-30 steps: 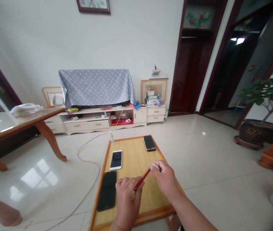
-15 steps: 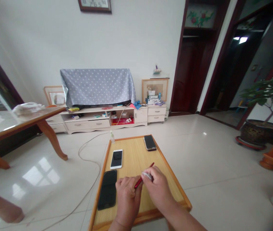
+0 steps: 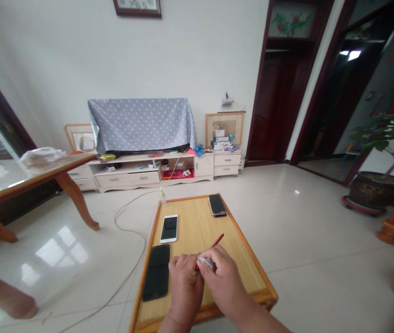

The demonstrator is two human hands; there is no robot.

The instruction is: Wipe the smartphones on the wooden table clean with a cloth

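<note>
Over the near half of a small wooden table point(image 3: 193, 212), my left hand point(image 3: 185, 283) is closed around the lower end of a slim red stick point(image 3: 219, 239) that looks like a pen. My right hand point(image 3: 225, 277) pinches a white wad point(image 3: 205, 262), cloth or tissue, around the same stick, close against my left fingers. The stick's far end pokes out beyond my right knuckles. A large black phone point(image 3: 157, 273) lies just left of my left hand. Farther up is a white phone point(image 3: 169, 229) with a dark screen.
Dark phones point(image 3: 217, 205), seemingly stacked, lie at the table's far right corner. A small clear bottle point(image 3: 163, 197) stands by the far left corner. A cable point(image 3: 141, 254) runs over the floor on the left, near a larger wooden table point(image 3: 78, 199).
My right hand has slid the white wad down the red stick toward my left hand. Less red shows between the hands. The left hand keeps its hold.
</note>
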